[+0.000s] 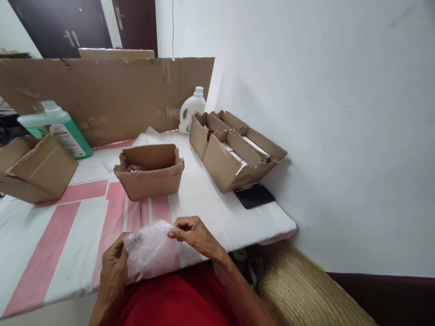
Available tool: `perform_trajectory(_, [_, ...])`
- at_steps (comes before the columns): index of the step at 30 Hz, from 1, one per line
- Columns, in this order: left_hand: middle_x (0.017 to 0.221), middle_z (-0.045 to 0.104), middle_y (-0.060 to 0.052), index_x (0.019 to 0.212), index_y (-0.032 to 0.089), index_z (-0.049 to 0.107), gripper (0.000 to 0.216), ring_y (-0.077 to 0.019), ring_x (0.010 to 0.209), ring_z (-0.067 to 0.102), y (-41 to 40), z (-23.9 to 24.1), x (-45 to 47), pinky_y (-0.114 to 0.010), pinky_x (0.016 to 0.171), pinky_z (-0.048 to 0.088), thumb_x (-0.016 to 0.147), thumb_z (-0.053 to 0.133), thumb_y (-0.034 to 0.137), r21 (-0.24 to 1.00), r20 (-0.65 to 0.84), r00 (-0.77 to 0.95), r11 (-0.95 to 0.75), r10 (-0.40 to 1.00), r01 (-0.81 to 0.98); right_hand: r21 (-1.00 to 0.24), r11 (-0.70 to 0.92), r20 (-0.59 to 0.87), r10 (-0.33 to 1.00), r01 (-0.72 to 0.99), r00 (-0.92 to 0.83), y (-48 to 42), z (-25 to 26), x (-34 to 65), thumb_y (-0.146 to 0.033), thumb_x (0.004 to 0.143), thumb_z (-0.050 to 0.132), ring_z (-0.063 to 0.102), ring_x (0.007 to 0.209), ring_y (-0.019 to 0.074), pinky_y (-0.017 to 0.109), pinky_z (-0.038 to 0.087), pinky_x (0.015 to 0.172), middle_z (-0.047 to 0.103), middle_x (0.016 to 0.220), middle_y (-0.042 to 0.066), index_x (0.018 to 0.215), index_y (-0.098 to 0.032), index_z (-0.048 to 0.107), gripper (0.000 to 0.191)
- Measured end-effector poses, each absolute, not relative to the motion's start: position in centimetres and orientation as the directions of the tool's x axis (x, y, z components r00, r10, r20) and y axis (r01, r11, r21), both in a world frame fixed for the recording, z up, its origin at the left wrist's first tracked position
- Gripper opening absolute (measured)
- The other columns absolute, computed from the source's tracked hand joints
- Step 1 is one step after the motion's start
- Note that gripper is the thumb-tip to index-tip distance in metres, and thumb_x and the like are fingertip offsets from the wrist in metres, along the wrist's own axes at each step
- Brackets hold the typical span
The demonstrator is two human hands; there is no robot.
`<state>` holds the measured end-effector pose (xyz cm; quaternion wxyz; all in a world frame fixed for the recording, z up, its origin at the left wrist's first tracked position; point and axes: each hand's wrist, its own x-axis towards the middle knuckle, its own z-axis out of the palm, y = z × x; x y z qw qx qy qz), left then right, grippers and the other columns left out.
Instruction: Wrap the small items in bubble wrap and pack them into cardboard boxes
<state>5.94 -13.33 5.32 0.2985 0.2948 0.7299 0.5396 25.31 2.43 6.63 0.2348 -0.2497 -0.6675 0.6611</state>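
Observation:
A piece of clear bubble wrap [151, 248] is stretched between my two hands at the table's near edge. My left hand [114, 260] pinches its left end, with a small greyish patch showing through the plastic close by. At the upper right corner, my right hand [193, 233] grips the wrap between thumb and fingers. Whether anything lies inside the wrap I cannot tell. Just beyond my hands stands an open cardboard box [154, 183] with something brown inside.
More cardboard boxes with small packs [234, 156] stand right, beside a black phone-like slab [254, 195]. Another cardboard box [44, 170] and a green liquid bottle [64, 131] are left. A white jug [193, 108] stands before a cardboard panel [125, 99]. A wall [322, 113] bounds the right.

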Motion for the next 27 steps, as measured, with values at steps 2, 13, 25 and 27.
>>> perform_trajectory(2, [0.077, 0.067, -0.001, 0.091, 0.018, 0.071, 0.040, -0.0176, 0.067, 0.058, -13.0, 6.4, 5.6, -0.024, 0.061, 0.046, 0.081, 0.063, 0.057, 0.954, -0.022, -0.655, 0.212, 0.755, 0.212, -0.973, 0.217, 0.091, 0.666, 0.076, -0.740, 3.0, 7.1, 25.5, -0.043, 0.090, 0.072, 0.055, 0.065, 0.0139, 0.027, 0.040, 0.064, 0.063, 0.068, -0.001, 0.071, -0.019, 0.075, 0.031])
perform_trajectory(13, [0.078, 0.067, 0.002, 0.090, 0.022, 0.067, 0.018, -0.0147, 0.071, 0.063, -13.2, 9.6, 6.2, -0.022, 0.070, 0.047, 0.089, 0.050, 0.030, 0.585, 0.534, -0.656, 0.327, 0.533, 0.742, -0.972, 0.213, 0.083, 0.704, 0.098, -0.706, 1.4, 8.5, 23.9, -0.046, 0.058, 0.096, 0.062, 0.086, 0.0184, 0.028, 0.047, 0.071, 0.072, 0.098, 0.002, 0.110, -0.021, 0.073, 0.063])
perform_trajectory(25, [0.074, 0.070, 0.002, 0.095, 0.024, 0.069, 0.025, -0.0155, 0.065, 0.065, -16.0, 11.0, 3.5, -0.022, 0.059, 0.050, 0.086, 0.054, 0.042, 0.682, 0.343, -0.684, 0.329, 0.644, 0.653, -0.976, -0.127, 0.026, 0.741, -0.178, -0.671, -0.2, 7.8, 20.8, -0.043, 0.082, 0.078, 0.060, 0.074, 0.0133, 0.026, 0.048, 0.071, 0.067, 0.081, 0.000, 0.085, -0.017, 0.071, 0.027])
perform_trajectory(27, [0.072, 0.070, 0.002, 0.092, 0.024, 0.070, 0.026, -0.0169, 0.063, 0.065, -16.2, 11.5, 2.4, -0.024, 0.057, 0.051, 0.081, 0.057, 0.044, 0.708, 0.295, -0.680, 0.324, 0.671, 0.627, -0.978, -0.129, 0.017, 0.740, -0.166, -0.672, 0.9, 8.3, 21.4, -0.042, 0.079, 0.081, 0.061, 0.074, 0.0132, 0.026, 0.049, 0.072, 0.067, 0.082, -0.001, 0.086, -0.018, 0.068, 0.027])
